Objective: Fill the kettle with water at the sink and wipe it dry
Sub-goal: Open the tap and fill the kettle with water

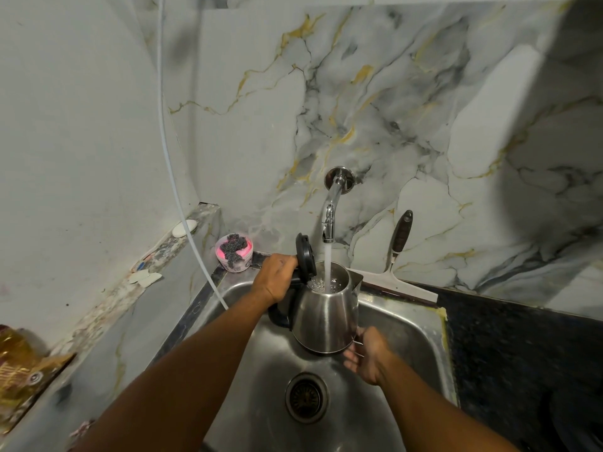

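A stainless steel kettle (326,316) with a black handle hangs over the steel sink (404,324), its black lid (305,257) flipped up. Water runs from the chrome tap (330,220) straight into the kettle's open mouth and bubbles inside. My left hand (275,278) grips the black handle at its top. My right hand (367,353) cups the kettle's lower right side near the base, fingers under its edge.
The sink drain (306,397) lies below the kettle. A pink tub with a steel scourer (234,252) stands at the back left corner. A squeegee (396,256) leans on the marble wall behind the sink. Dark countertop (522,360) lies to the right; a white hose (169,177) hangs at left.
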